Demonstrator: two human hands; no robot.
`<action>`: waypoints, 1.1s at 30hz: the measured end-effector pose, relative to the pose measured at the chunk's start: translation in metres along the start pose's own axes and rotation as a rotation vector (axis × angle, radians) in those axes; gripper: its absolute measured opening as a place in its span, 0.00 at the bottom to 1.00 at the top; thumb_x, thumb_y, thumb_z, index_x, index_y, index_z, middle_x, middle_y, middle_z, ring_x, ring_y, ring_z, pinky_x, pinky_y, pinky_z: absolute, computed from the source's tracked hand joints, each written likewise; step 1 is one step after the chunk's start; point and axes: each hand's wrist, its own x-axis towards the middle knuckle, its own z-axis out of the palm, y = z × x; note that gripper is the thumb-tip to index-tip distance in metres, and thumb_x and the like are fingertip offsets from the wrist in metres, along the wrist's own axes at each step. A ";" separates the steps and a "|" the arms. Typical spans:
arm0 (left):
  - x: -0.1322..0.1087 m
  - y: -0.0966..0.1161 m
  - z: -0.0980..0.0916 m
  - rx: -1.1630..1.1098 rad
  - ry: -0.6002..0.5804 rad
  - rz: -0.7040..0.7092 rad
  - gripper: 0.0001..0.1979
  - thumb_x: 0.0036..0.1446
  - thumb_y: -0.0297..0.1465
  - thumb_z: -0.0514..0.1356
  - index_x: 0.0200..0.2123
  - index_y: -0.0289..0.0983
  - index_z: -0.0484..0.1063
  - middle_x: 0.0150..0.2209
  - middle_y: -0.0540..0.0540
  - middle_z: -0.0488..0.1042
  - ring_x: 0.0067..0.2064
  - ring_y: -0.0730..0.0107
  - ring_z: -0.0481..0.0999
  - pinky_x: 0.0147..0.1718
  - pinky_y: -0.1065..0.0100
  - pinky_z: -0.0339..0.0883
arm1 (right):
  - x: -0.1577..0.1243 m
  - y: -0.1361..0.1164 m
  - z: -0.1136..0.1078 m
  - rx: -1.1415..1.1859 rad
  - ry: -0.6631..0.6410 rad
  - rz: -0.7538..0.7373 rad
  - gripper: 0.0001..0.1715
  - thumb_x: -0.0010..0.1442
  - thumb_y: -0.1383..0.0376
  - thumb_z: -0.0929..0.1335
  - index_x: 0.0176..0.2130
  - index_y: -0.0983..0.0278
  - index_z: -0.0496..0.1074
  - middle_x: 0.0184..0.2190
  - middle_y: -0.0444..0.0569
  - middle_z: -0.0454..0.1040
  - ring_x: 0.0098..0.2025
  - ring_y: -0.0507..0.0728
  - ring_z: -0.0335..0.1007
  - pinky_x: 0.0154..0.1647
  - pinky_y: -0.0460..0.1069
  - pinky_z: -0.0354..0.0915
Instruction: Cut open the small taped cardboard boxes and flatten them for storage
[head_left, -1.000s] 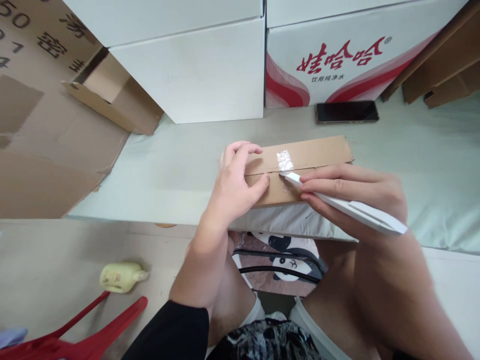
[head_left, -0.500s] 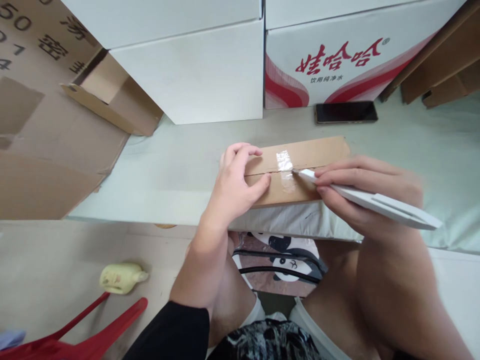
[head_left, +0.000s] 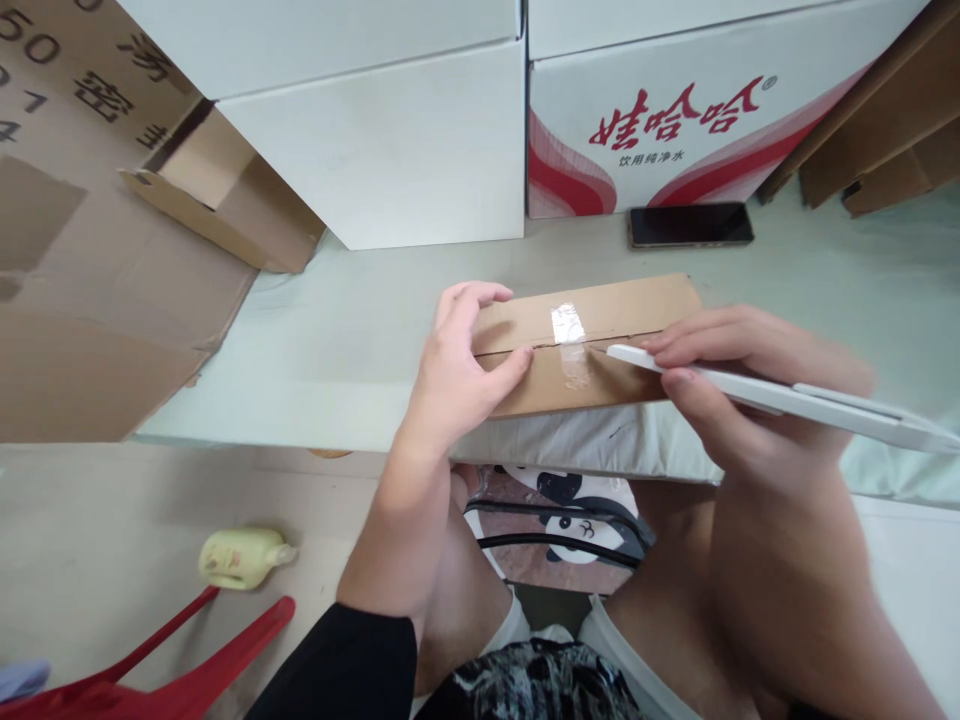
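Observation:
A small brown cardboard box (head_left: 622,310) lies on the cloth-covered table, a strip of clear tape (head_left: 568,325) crossing the seam between its top flaps. My left hand (head_left: 465,360) grips the box's left end, thumb on the near flap and fingers over the far edge. In my right hand (head_left: 735,370) is a white utility knife (head_left: 795,395), held like a pen over the right part of the box. Its thin blade points left, beside the tape near the seam; whether the tip touches the cardboard I cannot tell.
Behind the box stand white cartons (head_left: 420,160) and a red-and-white carton (head_left: 675,130). A phone (head_left: 690,225) lies before them. Large brown cardboard (head_left: 97,300) fills the left side. On the floor are a yellow bottle (head_left: 244,558) and a red plastic piece of furniture (head_left: 225,660).
The knife has moved right with my right hand, its tip now a little away from the tape. My left hand has slid slightly left along with the box's left end.

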 end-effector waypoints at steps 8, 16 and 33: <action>0.000 -0.002 0.003 0.006 0.012 0.018 0.19 0.58 0.28 0.64 0.52 0.44 0.68 0.55 0.45 0.72 0.59 0.59 0.73 0.60 0.56 0.71 | -0.002 0.002 0.001 -0.044 -0.151 -0.058 0.14 0.56 0.73 0.76 0.41 0.57 0.80 0.39 0.46 0.86 0.40 0.56 0.84 0.44 0.49 0.80; 0.001 0.000 0.003 0.019 0.002 0.003 0.18 0.58 0.28 0.63 0.51 0.44 0.68 0.55 0.45 0.71 0.59 0.58 0.73 0.61 0.55 0.70 | -0.002 0.001 0.002 -0.057 -0.188 -0.032 0.12 0.59 0.72 0.75 0.42 0.57 0.81 0.40 0.47 0.86 0.42 0.57 0.85 0.47 0.50 0.81; 0.001 0.003 0.001 -0.001 -0.009 -0.001 0.16 0.59 0.28 0.62 0.50 0.43 0.67 0.55 0.44 0.71 0.59 0.59 0.73 0.62 0.56 0.69 | -0.003 0.005 0.003 -0.030 -0.179 -0.041 0.16 0.58 0.72 0.76 0.44 0.55 0.82 0.42 0.45 0.86 0.43 0.59 0.85 0.48 0.52 0.81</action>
